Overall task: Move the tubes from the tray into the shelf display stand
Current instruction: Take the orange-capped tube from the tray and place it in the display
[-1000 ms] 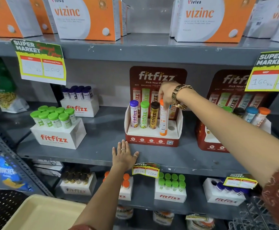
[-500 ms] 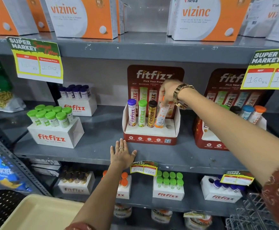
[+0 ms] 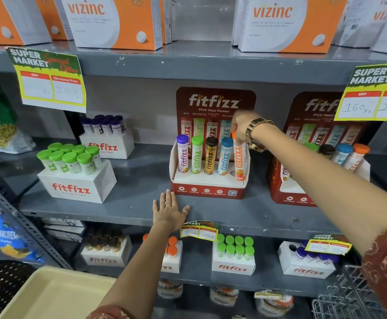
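A red fitfizz display stand (image 3: 207, 192) sits mid-shelf. Purple (image 3: 183, 155), green (image 3: 197, 156), black-capped gold (image 3: 210, 158) and blue (image 3: 224, 158) tubes stand upright in its white insert. My right hand (image 3: 242, 126) grips the cap of an orange tube (image 3: 239, 162), upright at the stand's right end beside an uncovered hole; whether its base sits in a hole is unclear. My left hand (image 3: 169, 211) lies flat, fingers spread, on the shelf edge in front of the stand. The cream tray (image 3: 50, 295) at bottom left shows no tubes.
White fitfizz boxes with green-capped (image 3: 73, 171) and purple-capped (image 3: 106, 134) tubes stand to the left. A second red stand (image 3: 303, 180) with tubes is on the right. Price tags hang from the shelf edges, more tube boxes fill the lower shelf, and a wire basket (image 3: 353, 295) is bottom right.
My right hand tilted the orange tube, shifted it right and set it upright at the stand's right end. A blue tube now shows in the fourth place. My left hand stayed put.
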